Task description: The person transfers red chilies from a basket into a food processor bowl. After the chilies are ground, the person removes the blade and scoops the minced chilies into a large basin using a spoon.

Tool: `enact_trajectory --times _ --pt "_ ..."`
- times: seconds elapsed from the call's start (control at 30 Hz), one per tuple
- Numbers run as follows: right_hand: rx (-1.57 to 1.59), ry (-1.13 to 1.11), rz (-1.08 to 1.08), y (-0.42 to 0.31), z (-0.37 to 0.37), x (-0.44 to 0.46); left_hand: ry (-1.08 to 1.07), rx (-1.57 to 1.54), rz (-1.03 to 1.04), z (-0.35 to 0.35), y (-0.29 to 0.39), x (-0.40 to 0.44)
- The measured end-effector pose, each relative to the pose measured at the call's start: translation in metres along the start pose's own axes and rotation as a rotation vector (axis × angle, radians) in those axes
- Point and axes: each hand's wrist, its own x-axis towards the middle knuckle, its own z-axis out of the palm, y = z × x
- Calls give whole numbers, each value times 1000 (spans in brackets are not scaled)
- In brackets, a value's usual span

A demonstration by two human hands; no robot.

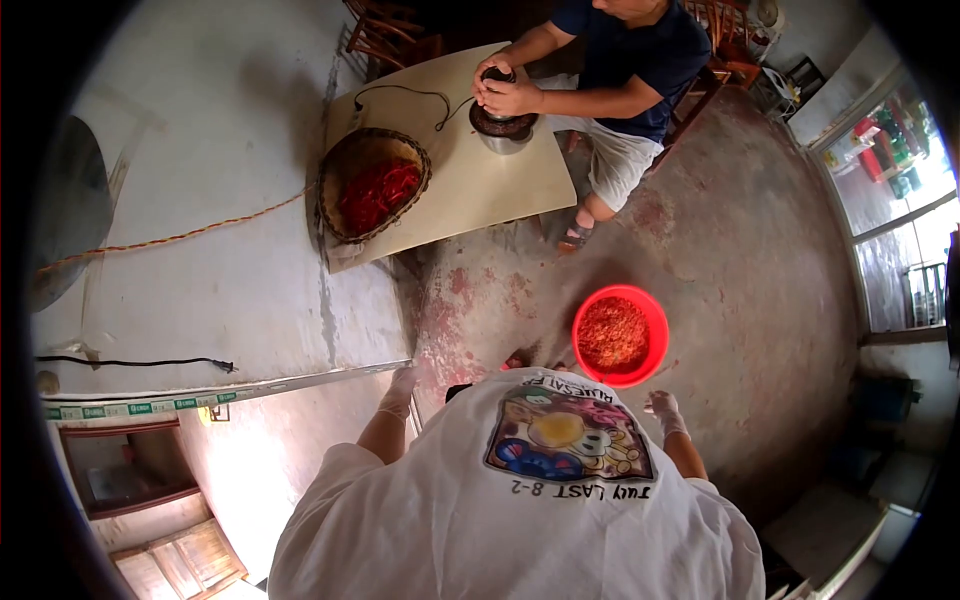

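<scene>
Red round plastic bucket = ref. landmark. Sits on the grey concrete floor, fwd of the person; loaded w/ finely chopped orange-red matter.

R hand: thin translucent glove; at the bucket's near-right side, just beside the rim, visible gap btwn. Fingers partly curled; can't tell if anything is held.

L hand: similar glove; left of bucket, well apart, shown nr the edge of a pale wall. Fingers indistinct; can't tell if wide, narrow or holding.

Cream flat-topped surface: beyond bucket, to its left. Carries:
- Brown woven basket, farther left of bucket, w/ glossy red elongated pcs.
- Silver metal vessel w/ dark upper section, beyond bucket & slightly left; black thin cable nr it.

Second person, dark-blue short-sleeved top, light shorts: seated beyond bucket, both hands atop the vessel.
</scene>
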Motion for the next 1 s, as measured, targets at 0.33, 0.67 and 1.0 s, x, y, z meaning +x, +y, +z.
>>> enact_trajectory --times 0.33,0.67,1.0 --pt "575 100 419 -131 -40 -75 250 78 108 2 -20 -6" --pt "579 108 456 -104 -30 -77 45 -15 6 20 71 -92" --pt "687 116 413 -98 -18 -77 118 -43 128 17 41 -56"
